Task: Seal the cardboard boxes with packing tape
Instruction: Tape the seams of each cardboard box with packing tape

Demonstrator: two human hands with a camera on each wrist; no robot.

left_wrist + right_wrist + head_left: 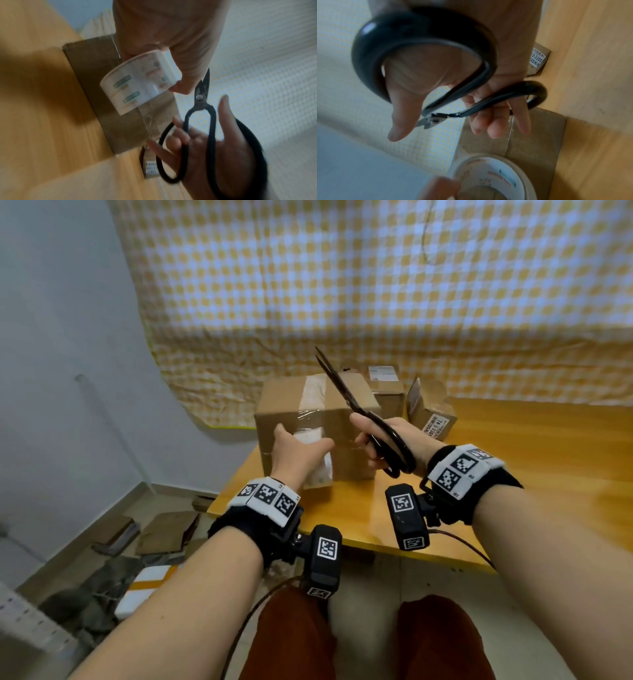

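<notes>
A large cardboard box [346, 405] stands on the yellow table [513, 460]. A strip of clear tape [313, 393] runs over its top and down the front face. My left hand [303, 436] grips the tape roll [137, 83] against that front face, thumb on one side and fingers on the other. My right hand [363, 436] holds black scissors [349, 402] by the loop handles, just right of the roll. The blades point up and away over the box, almost together. The roll [488, 175] sits below the scissors [436, 67] in the right wrist view.
Two smaller cardboard boxes [385, 388] [430, 412] stand behind and right of the large one, one with a printed label [537, 59]. A checked cloth [376, 285] hangs on the wall behind. Flattened cardboard [164, 532] and clutter lie on the floor at left.
</notes>
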